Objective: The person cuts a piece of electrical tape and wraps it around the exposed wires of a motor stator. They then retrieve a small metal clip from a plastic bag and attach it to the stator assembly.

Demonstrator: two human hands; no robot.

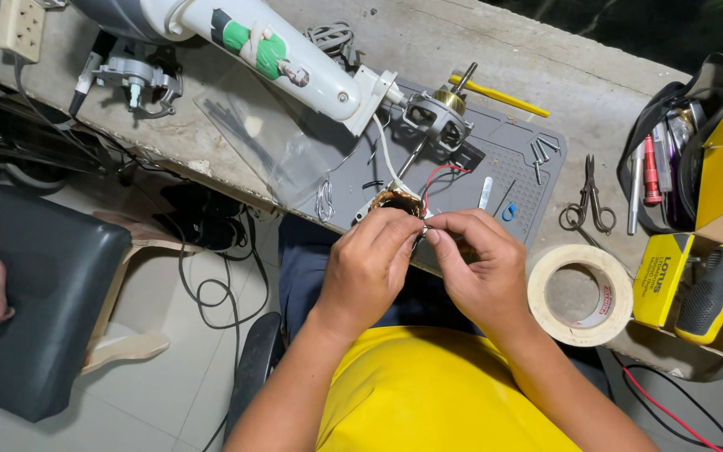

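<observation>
Two bare hands meet at the near edge of the long grey concrete worktop (462,38), and we work from the biggest things down. We see a dark cushioned stool (31,301) standing on the tiled floor to our left, well apart from the hands. On the worktop lies a white plastic fan neck with a green patch (282,59), running down to a small metal fan motor with a brass-coloured shaft (438,113) that rests on a grey rubber work mat (520,167). A roll of cream masking tape (581,295) lies flat near our right wrist, and beyond it sits an open black tool pouch (686,125). A yellow-and-black handled screwdriver (713,293) lies at the right edge beside a yellow box (663,280). Small steel scissors (592,201) lie between the mat and the pouch.

Our left hand (366,268) and our right hand (483,268) are touching at the fingertips. Between them, just over the mat's near edge, we hold a copper-wound coil with brown wrapping (399,202), partly hidden behind the left fingers. The left grip is pressed together, pinching the coil's edge; the right grip is also pinched, on something at the coil's side that is too small to tell. A thin red wire (441,172) and a white wire (382,151) run from the coil up towards the motor.
</observation>
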